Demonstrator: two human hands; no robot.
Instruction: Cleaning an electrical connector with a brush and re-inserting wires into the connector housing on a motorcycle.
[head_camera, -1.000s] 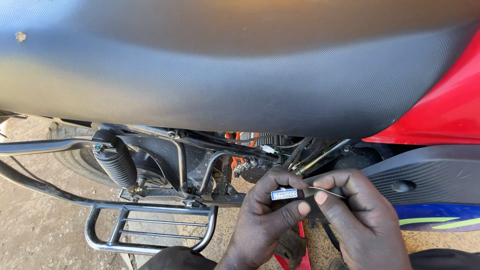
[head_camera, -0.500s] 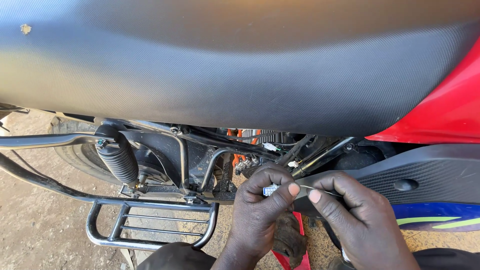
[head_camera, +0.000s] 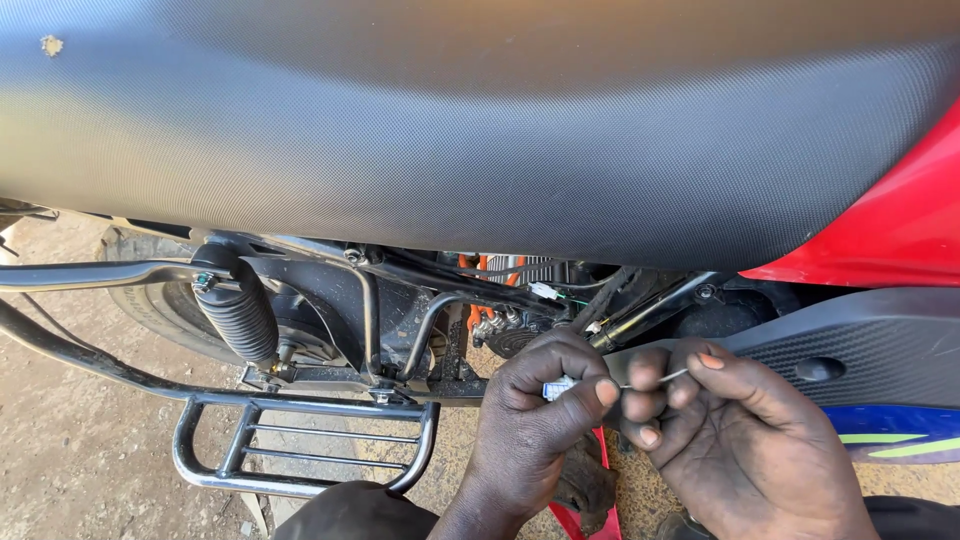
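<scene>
Both hands sit lower than before: the left hand (head_camera: 535, 425) pinches a small white tag (head_camera: 558, 388), the right hand (head_camera: 745, 440) pinches its thin wire (head_camera: 660, 379), beneath the motorcycle seat (head_camera: 450, 130), over a dirt ground (head_camera: 70, 450).

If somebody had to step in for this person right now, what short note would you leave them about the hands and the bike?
Left hand: fingers pinch a small white-and-blue tag on a thin wire.
Right hand: fingers pinch the wire just right of the tag; both hands are close together, below the seat.
Nearby: shock absorber and footrest rack to the left, black side panel and red fairing to the right; the frame and wiring under the seat lie open.
Done: the wire is in hand, pulled straight.
Left: I cannot tell where the wire goes; its far ends are hidden.
</scene>
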